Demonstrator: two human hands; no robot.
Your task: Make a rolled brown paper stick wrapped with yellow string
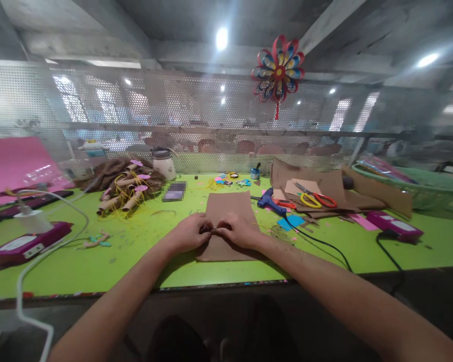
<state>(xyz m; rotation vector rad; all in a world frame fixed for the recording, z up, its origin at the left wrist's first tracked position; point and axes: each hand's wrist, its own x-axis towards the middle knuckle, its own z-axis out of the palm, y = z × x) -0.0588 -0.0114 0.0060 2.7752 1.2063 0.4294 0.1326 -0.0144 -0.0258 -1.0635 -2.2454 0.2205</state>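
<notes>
A sheet of brown kraft paper or thin card (232, 201) lies on the green table in front of me. Over its left side is my left hand (189, 232), closed, with thumb and fingers pinched together. My right hand (240, 230) rests over the middle of the sheet, also closed in a pinch, its fingertips meeting those of the left. Between the fingertips is something small and brown, mostly covered by the fingers; I cannot tell what it is. To the right of the sheet lies a blue hot glue gun (271, 202) with a black cord.
Scissors with yellow and red handles (317, 200) lie on brown paper pieces (362, 193) at right. Brown paper rolls (130, 198) with yellow strings are piled left. Purple power strips (394, 226) sit both sides, a white cable (20, 286) at left. A green basket (430, 186) stands far right.
</notes>
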